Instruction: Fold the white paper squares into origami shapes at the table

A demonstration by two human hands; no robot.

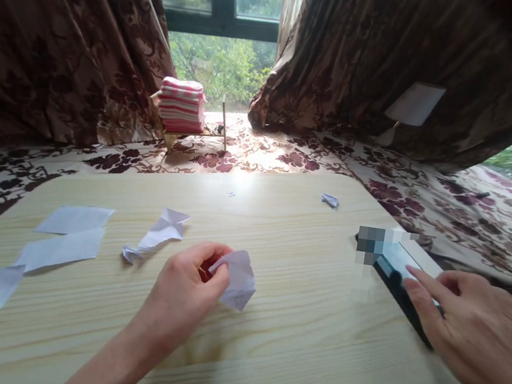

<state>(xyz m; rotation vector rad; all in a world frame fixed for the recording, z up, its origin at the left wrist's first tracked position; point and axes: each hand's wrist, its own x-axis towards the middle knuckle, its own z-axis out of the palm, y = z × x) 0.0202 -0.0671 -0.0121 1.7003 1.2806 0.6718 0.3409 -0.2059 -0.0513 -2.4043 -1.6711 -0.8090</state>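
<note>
A small piece of folded white paper (pixel 240 280) is pinched between the thumb and fingers of my left hand (pixel 192 288), above the middle of the table. At the right edge my right hand (pixel 469 330) has its index finger stretched out onto the lit screen of a phone (pixel 400 269). The thumb lies close to that finger, and the other fingers are partly hidden. Left of my left hand lies a creased, twisted paper (pixel 162 233). A tiny folded paper (pixel 330 200) rests near the far right edge.
Three loose paper sheets (pixel 60 248) lie on the left of the pale wooden table (pixel 291 349). Beyond it, a small rack (pixel 225 130) carries stacked pink striped cloths (pixel 182 105) on a floral cover. Further right stands a white-shaded lamp (pixel 415 104) before the curtain.
</note>
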